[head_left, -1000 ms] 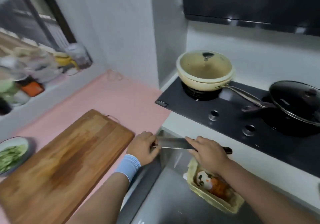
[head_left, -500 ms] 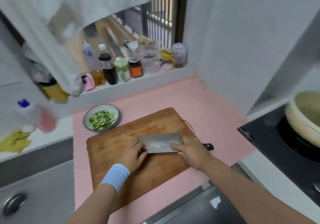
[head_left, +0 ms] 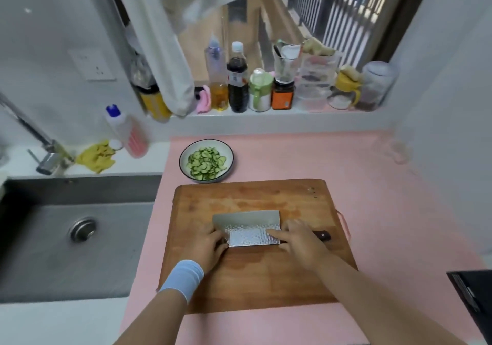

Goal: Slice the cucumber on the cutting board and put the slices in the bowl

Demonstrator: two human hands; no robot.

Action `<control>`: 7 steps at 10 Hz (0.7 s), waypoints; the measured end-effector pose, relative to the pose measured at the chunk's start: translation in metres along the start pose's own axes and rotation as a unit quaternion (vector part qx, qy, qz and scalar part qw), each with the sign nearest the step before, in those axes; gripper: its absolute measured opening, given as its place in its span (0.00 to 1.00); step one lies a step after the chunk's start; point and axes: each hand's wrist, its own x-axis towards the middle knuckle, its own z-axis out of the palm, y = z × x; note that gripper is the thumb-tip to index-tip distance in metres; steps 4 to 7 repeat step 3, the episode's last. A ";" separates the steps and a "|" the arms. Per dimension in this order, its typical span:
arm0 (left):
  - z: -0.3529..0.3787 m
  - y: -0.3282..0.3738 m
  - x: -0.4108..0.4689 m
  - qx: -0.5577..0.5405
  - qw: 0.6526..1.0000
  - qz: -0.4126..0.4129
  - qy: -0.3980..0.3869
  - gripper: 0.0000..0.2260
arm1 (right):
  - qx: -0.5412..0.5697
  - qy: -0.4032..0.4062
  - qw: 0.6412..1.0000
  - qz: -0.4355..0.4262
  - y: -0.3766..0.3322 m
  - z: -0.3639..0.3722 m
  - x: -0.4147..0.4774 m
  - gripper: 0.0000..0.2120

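Left hand's [head_left: 210, 243] fingers were curled over the left end of the cleaver [head_left: 250, 227] blade. The right hand [head_left: 300, 240] had its index finger laid straight along the blade and the rest wrapped round the handle, so only the dark butt end showed. The cleaver lay flat on the cutting board [head_left: 266, 286]. The cucumber slices [head_left: 206, 163] were piled in the bowl [head_left: 228, 152] just past the board's far left corner, well away from the fingers. Windowsill bottles [head_left: 237, 78] were too blurry to read.

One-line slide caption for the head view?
Left hand and right hand hold cleaver flat on cutting board; cucumber slices in bowl.
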 end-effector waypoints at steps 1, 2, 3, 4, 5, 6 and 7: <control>0.005 -0.001 0.000 -0.004 1.000 -0.006 0.005 0.09 | 0.016 -0.004 1.000 -0.008 0.011 0.007 0.001 0.24; 0.003 0.006 -0.002 -0.014 1.000 -0.007 0.005 0.09 | -0.001 -0.007 1.000 -0.004 0.007 0.005 -0.004 0.27; -0.003 0.013 -0.002 -0.049 0.998 -0.024 0.005 0.07 | -0.036 -0.028 0.999 0.027 0.000 -0.004 -0.003 0.29; -0.003 0.013 -0.002 -0.049 0.998 -0.024 0.005 0.07 | -0.036 -0.028 0.999 0.027 0.000 -0.004 -0.003 0.29; -0.003 0.013 -0.002 -0.049 0.998 -0.024 0.005 0.07 | -0.036 -0.028 0.999 0.027 0.000 -0.004 -0.003 0.29; -0.003 0.013 -0.002 -0.049 0.998 -0.024 0.005 0.07 | -0.036 -0.028 0.999 0.027 0.000 -0.004 -0.003 0.29; -0.003 0.013 -0.002 -0.049 0.998 -0.024 0.005 0.07 | -0.036 -0.028 0.999 0.027 0.000 -0.004 -0.003 0.29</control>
